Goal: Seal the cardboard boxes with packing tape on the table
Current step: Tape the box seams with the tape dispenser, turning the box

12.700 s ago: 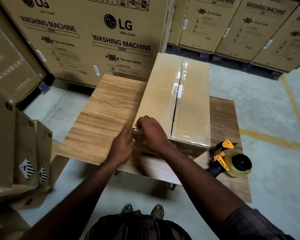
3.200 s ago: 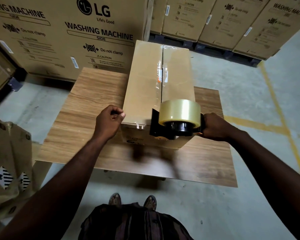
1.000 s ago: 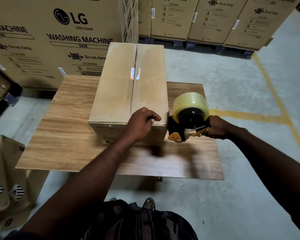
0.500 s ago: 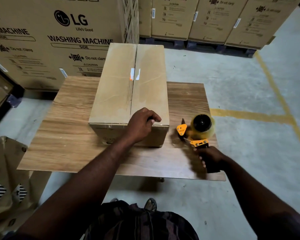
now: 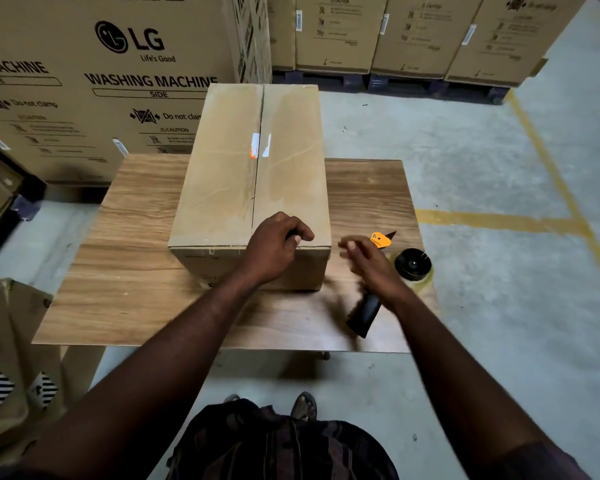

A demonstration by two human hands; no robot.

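Observation:
A long brown cardboard box (image 5: 222, 188) stands on the wooden table (image 5: 125, 299), with clear tape along its centre seam (image 5: 258, 168). My left hand (image 5: 274, 247) rests curled on the box's near right top corner. The tape dispenser (image 5: 413, 266), with a black handle and orange tab, lies on the table to the right of the box. My right hand (image 5: 371, 268) hovers just above the dispenser's handle, blurred, fingers loose and holding nothing.
Large LG washing machine cartons (image 5: 118, 81) stand right behind the table, and more cartons on pallets (image 5: 413, 36) line the back. Cardboard pieces (image 5: 7, 341) lean at the left. Yellow lines (image 5: 499, 221) mark the concrete floor on the right.
My right hand set the tape dispenser down on the table right of the box and let go of it, then lifted toward the box. My left hand stayed on the corner.

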